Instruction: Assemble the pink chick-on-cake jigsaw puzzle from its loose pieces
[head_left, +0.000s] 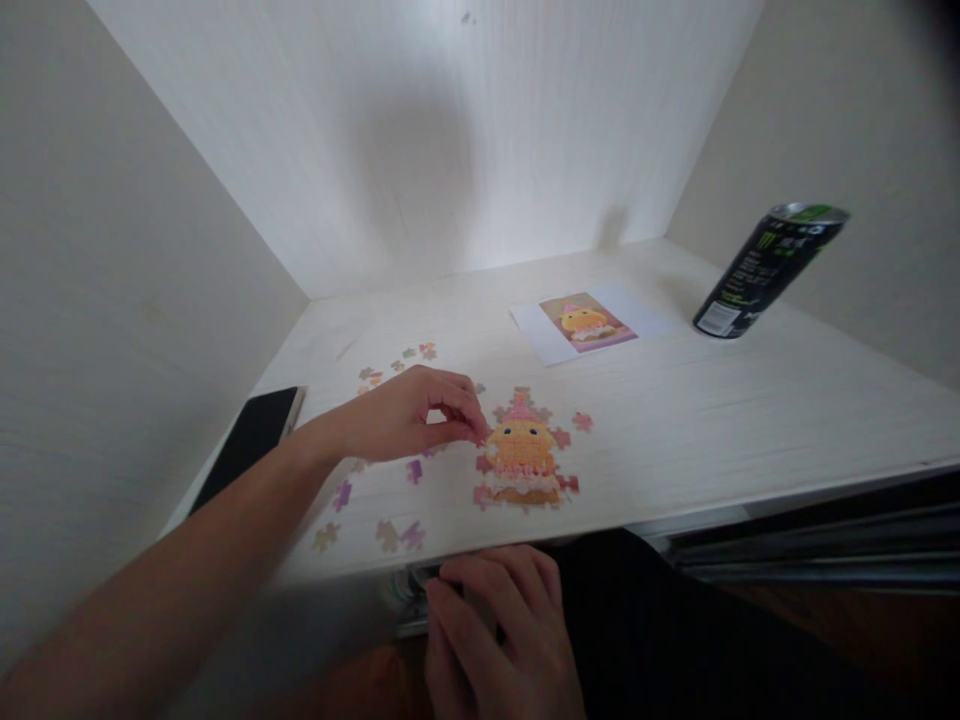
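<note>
Jigsaw puzzle (523,450), partly joined, near front of desk (675,430). Left hand (420,412) at its nine o'clock, fingertips pressed together, any piece between them indistinct. Right hand (510,620) toward six, below desk edge, grip cannot be told. Risks: sideways pressure could split joins; brushing forearm could sweep off loose pieces (387,536) at eight.

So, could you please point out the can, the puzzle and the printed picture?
Can (765,272), head view: middle of its side.
Puzzle (523,446), head view: its yellow centre.
Printed picture (584,320), head view: its yellow figure.
</note>
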